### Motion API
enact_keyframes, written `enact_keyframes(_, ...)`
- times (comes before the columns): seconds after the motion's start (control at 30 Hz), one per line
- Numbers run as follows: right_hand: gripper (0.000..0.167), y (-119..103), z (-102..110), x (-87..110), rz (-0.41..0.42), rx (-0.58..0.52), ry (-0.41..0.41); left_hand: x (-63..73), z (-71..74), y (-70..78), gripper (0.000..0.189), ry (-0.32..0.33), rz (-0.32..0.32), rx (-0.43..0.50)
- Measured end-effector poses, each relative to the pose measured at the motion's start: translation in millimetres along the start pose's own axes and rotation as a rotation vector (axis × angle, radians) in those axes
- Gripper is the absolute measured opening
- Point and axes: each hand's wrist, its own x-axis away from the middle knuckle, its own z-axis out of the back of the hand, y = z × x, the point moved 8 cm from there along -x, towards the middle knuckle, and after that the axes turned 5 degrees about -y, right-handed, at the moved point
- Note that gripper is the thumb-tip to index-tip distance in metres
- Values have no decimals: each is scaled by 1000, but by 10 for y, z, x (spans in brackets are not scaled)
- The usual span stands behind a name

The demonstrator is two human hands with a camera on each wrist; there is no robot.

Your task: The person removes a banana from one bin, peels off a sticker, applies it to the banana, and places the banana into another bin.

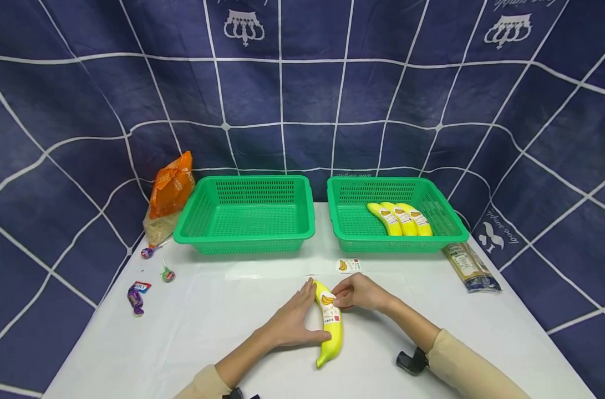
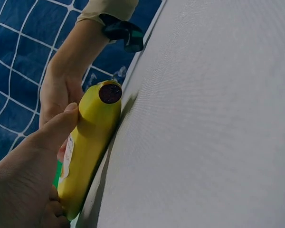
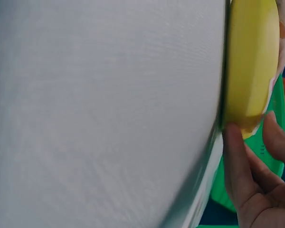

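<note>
A yellow banana (image 1: 334, 339) lies on the white table, its stem toward the near side. On its upper face is a white label (image 1: 330, 315) with a printed banana picture. My left hand (image 1: 293, 320) holds the banana from the left, thumb near the stem and fingers by the far end. The left wrist view shows that thumb against the peel and the dark stem end (image 2: 110, 93). From the right, my right hand (image 1: 360, 292) touches the banana and the label's edge. In the right wrist view its thumb (image 3: 275, 137) and forefinger stand apart around the banana's end.
Three labelled bananas (image 1: 401, 221) lie in the right green basket (image 1: 392, 245); another green basket (image 1: 247, 246) stands left. A loose label (image 1: 349, 265) lies between baskets and hands. Wrapped candies (image 1: 135, 300) and an orange bag (image 1: 172, 185) are left, a flat packet (image 1: 472, 267) right.
</note>
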Motion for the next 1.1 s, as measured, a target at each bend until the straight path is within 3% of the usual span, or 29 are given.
enact_keyframes(0.13, 21, 66, 22, -42, -27, -94, 7, -5, 5, 5, 116, -1, 3, -5)
enact_keyframes(0.5, 16, 94, 44, -108, -50, -56, 38, -2, 2, 16, 117, 2, -1, 7)
enact_keyframes(0.8, 36, -120, 114, 42, -7, 98, 109, -2, 19, 25, 116, 18, -14, 8)
enact_keyframes(1.1, 61, -251, -91, 179, -90, 262, 194, 0, 14, 20, 117, 24, -10, -25)
